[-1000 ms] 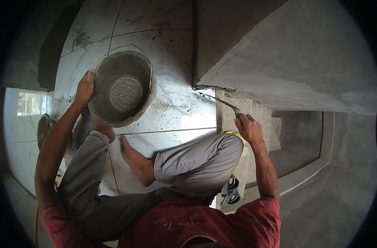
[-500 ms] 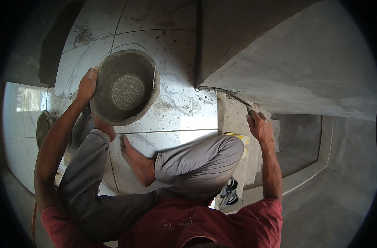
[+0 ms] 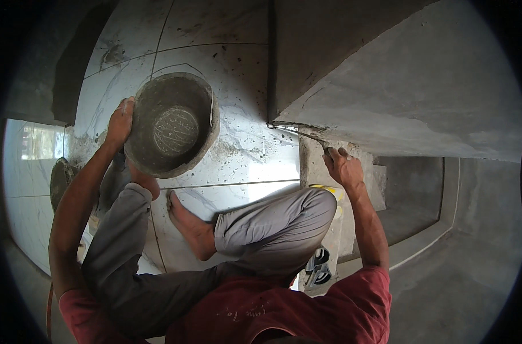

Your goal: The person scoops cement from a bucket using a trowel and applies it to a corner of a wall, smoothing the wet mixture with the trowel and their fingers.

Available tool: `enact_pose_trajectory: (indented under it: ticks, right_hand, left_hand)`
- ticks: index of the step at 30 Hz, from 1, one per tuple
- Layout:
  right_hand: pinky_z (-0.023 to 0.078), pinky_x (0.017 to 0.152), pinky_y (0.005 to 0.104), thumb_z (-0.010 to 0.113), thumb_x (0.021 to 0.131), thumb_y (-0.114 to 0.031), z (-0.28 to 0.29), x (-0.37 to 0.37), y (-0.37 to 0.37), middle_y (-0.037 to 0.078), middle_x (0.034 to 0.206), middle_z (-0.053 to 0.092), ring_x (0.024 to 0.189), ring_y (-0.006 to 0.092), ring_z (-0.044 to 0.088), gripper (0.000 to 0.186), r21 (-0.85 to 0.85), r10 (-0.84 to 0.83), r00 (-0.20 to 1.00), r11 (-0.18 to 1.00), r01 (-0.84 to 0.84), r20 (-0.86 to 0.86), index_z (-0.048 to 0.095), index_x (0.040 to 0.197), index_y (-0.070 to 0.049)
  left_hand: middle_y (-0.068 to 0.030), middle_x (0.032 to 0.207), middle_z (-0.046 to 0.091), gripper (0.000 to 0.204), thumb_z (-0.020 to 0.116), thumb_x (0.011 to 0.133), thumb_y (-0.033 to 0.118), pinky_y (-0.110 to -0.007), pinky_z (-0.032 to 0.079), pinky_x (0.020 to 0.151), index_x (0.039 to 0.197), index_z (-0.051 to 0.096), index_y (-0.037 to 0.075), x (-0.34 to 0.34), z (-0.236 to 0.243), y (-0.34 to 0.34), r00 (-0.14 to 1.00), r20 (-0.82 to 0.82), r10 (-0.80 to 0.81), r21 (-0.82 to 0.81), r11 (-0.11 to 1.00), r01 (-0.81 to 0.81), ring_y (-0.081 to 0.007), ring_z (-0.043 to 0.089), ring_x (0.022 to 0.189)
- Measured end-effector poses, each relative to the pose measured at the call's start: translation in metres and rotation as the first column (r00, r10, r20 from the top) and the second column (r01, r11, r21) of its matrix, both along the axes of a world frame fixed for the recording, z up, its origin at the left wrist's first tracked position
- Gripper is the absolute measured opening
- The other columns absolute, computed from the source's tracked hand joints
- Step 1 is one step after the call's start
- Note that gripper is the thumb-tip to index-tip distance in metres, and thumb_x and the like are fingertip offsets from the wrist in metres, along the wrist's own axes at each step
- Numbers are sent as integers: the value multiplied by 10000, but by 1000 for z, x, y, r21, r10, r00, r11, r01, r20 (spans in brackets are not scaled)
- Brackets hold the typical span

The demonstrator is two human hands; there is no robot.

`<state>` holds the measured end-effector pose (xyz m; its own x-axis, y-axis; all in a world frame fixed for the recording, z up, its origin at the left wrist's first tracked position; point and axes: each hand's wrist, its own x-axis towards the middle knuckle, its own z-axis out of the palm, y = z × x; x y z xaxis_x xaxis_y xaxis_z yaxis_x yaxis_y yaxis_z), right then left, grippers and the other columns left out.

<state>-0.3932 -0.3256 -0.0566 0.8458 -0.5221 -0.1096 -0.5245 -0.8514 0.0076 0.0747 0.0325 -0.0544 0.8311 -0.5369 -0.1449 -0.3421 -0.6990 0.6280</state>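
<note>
My left hand (image 3: 121,121) grips the left rim of a grey, cement-crusted bucket (image 3: 158,97), tilted so its interior faces me; its bottom has whitish streaks. My right hand (image 3: 344,169) is closed on the handle of a long, narrow metal trowel (image 3: 310,135). The trowel's thin blade reaches left along the rough lower edge of the grey plastered wall (image 3: 415,86), to the corner above the step. Whether its tip touches the plaster I cannot tell.
Speckled marble-look tiles (image 3: 249,149) lie under my bare feet. To my right a rough concrete step (image 3: 378,178) descends toward a grey recess. Sandals (image 3: 317,266) and yellow items (image 3: 330,191) sit by my right knee. A dark round object (image 3: 62,180) is at the left.
My right hand and trowel moved rightward along the wall's edge, then back leftward, now slightly higher than at first. My left hand and the bucket have shifted only slightly.
</note>
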Motion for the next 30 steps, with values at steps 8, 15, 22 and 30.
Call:
enact_pose_trajectory:
  ticks: [8, 15, 22, 30]
  right_hand:
    - [532, 585, 450, 545, 884, -326, 12, -2, -6, 163, 901, 638, 674, 376, 645, 228, 4, 10, 999, 1000, -10, -51, 579, 974, -119]
    - [535, 629, 452, 527, 897, -349, 26, -10, -20, 162, 939, 636, 727, 381, 647, 271, -111, -40, 999, 993, 41, 8, 588, 1062, -144]
    - [520, 590, 440, 595, 866, -312, 48, -39, -11, 152, 860, 629, 695, 358, 639, 255, -81, -43, 996, 996, 49, 73, 604, 1039, -126]
    - [530, 563, 433, 573, 876, -323, 8, -19, 1, 137, 839, 627, 664, 353, 647, 235, -21, -31, 999, 999, 31, 13, 604, 995, -123]
  left_hand:
    - [-279, 1156, 564, 583, 334, 972, 440, -388, 375, 952, 1211, 496, -66, 4, -9, 5, 1000, 22, -4, -38, 999, 4, -405, 523, 1103]
    - [-264, 1095, 585, 536, 332, 970, 451, -398, 390, 905, 1134, 532, -19, 5, -18, 8, 995, 98, 31, -68, 997, -24, -406, 542, 1048]
    - [-256, 1077, 596, 526, 332, 973, 436, -396, 390, 902, 1137, 532, -22, -3, 0, -1, 998, 69, 2, -26, 1000, 0, -407, 546, 1039]
    - [-272, 1161, 560, 570, 335, 972, 435, -382, 366, 963, 1178, 507, -68, -9, 9, -5, 999, 49, 12, -23, 1000, -11, -402, 515, 1115]
